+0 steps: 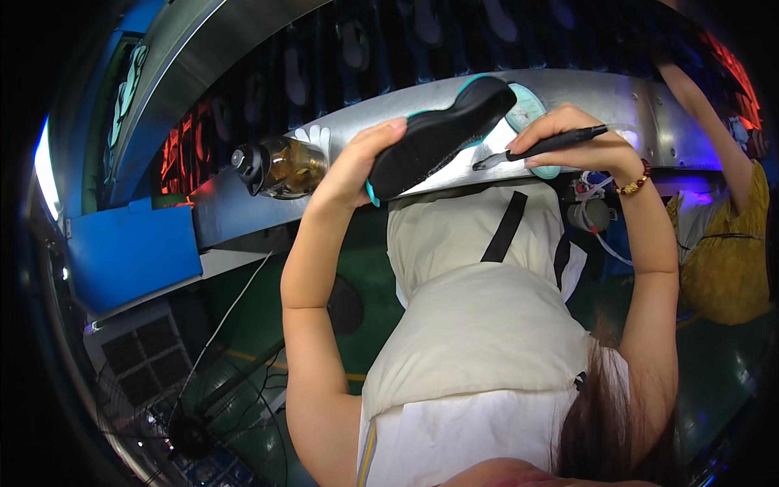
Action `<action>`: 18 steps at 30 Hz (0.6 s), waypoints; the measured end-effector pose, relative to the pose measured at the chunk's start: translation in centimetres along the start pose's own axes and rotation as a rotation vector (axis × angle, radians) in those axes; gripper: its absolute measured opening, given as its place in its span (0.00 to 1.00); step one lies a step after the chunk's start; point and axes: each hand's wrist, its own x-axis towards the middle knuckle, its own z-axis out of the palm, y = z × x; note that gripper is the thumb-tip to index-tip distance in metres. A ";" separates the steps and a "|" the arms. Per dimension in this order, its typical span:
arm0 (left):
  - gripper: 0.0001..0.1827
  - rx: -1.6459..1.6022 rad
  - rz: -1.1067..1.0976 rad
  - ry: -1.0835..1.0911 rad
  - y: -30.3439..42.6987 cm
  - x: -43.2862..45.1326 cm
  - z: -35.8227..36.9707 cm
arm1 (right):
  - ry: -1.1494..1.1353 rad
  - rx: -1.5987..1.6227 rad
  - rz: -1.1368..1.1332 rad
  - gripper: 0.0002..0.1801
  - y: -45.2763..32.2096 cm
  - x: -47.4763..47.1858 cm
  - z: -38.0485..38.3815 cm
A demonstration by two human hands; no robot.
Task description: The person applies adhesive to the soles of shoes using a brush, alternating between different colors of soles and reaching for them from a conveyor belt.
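Note:
My left hand [365, 159] grips one end of a black shoe sole [447, 131] with a teal edge, tilted over a metal ledge. Held between the fingers of my right hand [569, 139] is a brush [557, 143] with a black handle and a thin tube at its rear end. Its bristle tip [487, 163] points toward the sole, with a gap between them. Behind the brush, a pale teal piece [526, 109], perhaps another sole, lies on the ledge, partly hidden by my right hand.
A bottle of amber liquid [298, 167] and a white glove [316, 137] lie left on the metal ledge [243, 207]. Beyond it, a dark conveyor carries several soles [295, 76]. A blue panel [134, 255] stands at left, a fan [192, 435] below. A co-worker's arm [706, 115] reaches in at right.

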 end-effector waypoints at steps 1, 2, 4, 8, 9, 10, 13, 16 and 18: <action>0.22 -0.078 -0.028 -0.011 0.3 0.0 -0.1 | 0.029 0.019 0.089 0.11 -0.6 -0.1 0.0; 0.22 -0.108 -0.004 -0.044 0.2 0.2 -0.3 | 0.089 0.118 0.056 0.12 -1.0 -0.2 0.1; 0.23 -0.269 -0.006 -0.079 -0.6 0.6 -0.5 | 0.165 0.325 -0.065 0.13 -0.8 0.0 0.7; 0.28 -0.553 -0.030 -0.121 -2.2 2.0 1.2 | 0.340 0.335 -0.048 0.08 -1.6 2.3 4.9; 0.29 -0.555 -0.025 -0.091 -2.2 2.1 1.6 | 0.399 0.361 -0.047 0.08 -0.5 2.7 5.7; 0.29 -0.558 -0.014 -0.090 -2.3 2.1 1.8 | 0.441 0.324 -0.056 0.08 0.2 2.8 6.0; 0.28 -0.598 0.027 -0.092 -2.9 2.3 1.8 | 0.530 0.309 -0.071 0.08 0.4 3.0 6.3; 0.28 -0.637 0.046 -0.086 -3.1 2.5 1.7 | 0.576 0.223 -0.114 0.08 0.5 2.9 7.0; 0.28 -0.616 0.046 -0.035 -3.3 2.7 2.0 | 0.613 0.129 -0.149 0.07 1.2 2.8 7.5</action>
